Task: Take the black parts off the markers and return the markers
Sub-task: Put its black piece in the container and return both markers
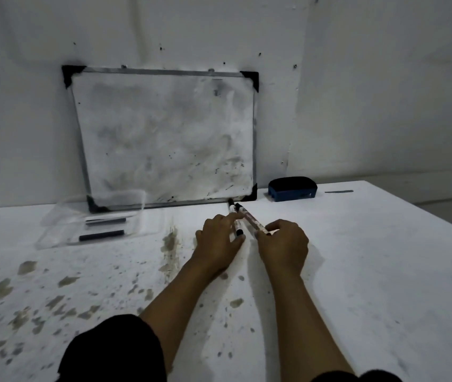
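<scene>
Markers (249,220) lie between both outstretched hands, low over the desk (357,257). Right hand (284,245) fingers pinch one marker. Left hand (218,238) fingers curl around another.

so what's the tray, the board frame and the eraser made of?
Tray: clear glossy plastic, apparently; the table shows through its walls. Board frame: thin grey rails, probably brushed metal, with black, likely plastic, corner caps. Eraser: blue hard-looking base, likely plastic, under a matte black pad, maybe felt or foam.

Bare forearms, black sleeves (114,351) pushed up w/ elbows.
</scene>
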